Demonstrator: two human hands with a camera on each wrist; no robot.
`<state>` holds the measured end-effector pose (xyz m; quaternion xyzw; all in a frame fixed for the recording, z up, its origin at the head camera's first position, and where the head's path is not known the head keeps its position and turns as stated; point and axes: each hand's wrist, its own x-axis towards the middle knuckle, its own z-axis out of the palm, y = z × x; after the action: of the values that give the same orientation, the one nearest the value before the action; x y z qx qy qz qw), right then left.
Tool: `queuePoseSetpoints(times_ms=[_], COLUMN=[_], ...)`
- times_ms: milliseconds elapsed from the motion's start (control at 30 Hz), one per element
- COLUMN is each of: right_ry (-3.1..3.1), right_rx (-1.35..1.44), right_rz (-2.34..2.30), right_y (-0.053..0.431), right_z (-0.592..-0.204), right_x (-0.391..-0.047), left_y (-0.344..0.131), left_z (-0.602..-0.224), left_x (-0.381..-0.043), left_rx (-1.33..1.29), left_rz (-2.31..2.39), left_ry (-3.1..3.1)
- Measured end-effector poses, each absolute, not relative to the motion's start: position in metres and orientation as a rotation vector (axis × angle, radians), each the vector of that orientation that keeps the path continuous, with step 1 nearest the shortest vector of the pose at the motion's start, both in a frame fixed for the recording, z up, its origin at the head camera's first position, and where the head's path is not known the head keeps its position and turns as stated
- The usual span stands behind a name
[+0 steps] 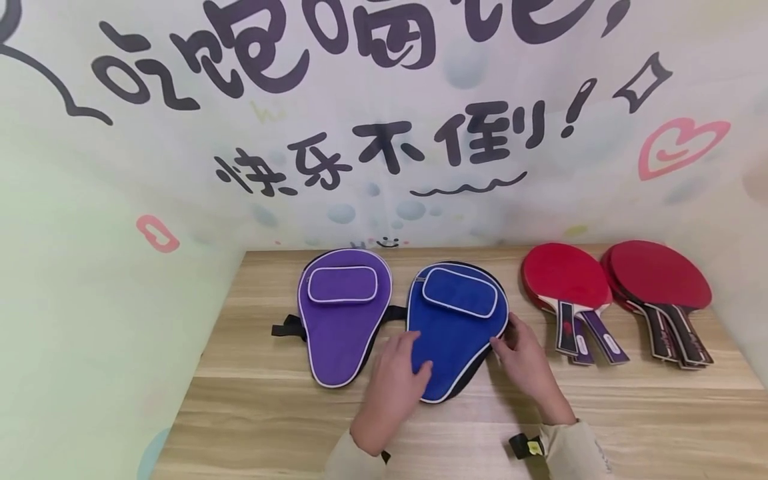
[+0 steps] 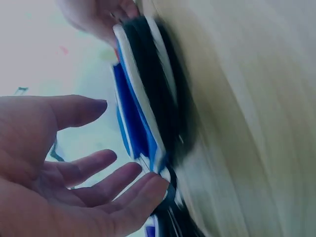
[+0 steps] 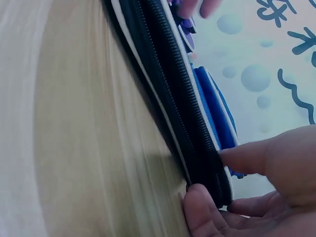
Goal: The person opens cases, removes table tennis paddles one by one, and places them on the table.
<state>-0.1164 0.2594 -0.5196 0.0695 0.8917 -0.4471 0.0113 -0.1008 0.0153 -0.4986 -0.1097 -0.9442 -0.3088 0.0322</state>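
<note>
A blue table tennis paddle case (image 1: 447,340) with white piping and a small front pocket lies on the table, its narrow end towards me. My right hand (image 1: 525,360) holds its right edge. In the right wrist view, the thumb (image 3: 247,158) is at the blue front and a fingertip (image 3: 198,197) at the lower rim, beside the black zipper (image 3: 170,89). At the case's left side, my left hand (image 1: 390,387) has its fingers spread and loosely bent, gripping nothing. The left wrist view shows that hand's thumb (image 2: 81,111) apart from the case.
Left of the blue case lies a purple paddle case (image 1: 339,333) with a black strap (image 1: 289,327). Several red paddles lie in two overlapping stacks, one nearer (image 1: 567,273) and one farther right (image 1: 660,273). Behind the wooden table (image 1: 258,413) hangs a printed backdrop (image 1: 384,213).
</note>
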Motion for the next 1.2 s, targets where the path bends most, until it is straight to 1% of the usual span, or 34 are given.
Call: queuePoseSetpoints(times_ms=[167, 500, 667, 867, 1000, 1100, 1200], right_ry=[2.794, 2.797, 2.756, 2.635, 2.566, 2.550, 2.561], right_rx=[0.222, 0.259, 0.295, 0.431, 0.486, 0.487, 0.432], right_rz=[-1.340, -1.272, -1.372, -1.591, -1.697, -1.748, -1.796], right_y=[0.257, 0.250, 0.248, 0.247, 0.244, 0.239, 0.230], right_z=[-0.517, -0.517, -0.519, -0.519, -0.513, -0.505, -0.496], right_x=[-0.118, -0.121, -0.122, -0.119, -0.119, -0.121, -0.127], left_y=[0.002, -0.004, 0.000, 0.008, 0.007, 0.001, -0.009], left_z=[-0.502, -0.505, -0.506, -0.503, -0.499, -0.493, -0.483], left_x=[-0.111, -0.114, -0.110, -0.098, -0.093, -0.091, -0.091], left_rx=[-0.252, -0.313, -0.258, -0.275, -0.264, -0.267, -0.268], left_rz=[-0.999, -0.978, -1.077, -1.257, -1.280, -1.273, -1.245], left_ry=[-3.011, -3.089, -3.005, -2.915, -2.821, -2.728, -2.644])
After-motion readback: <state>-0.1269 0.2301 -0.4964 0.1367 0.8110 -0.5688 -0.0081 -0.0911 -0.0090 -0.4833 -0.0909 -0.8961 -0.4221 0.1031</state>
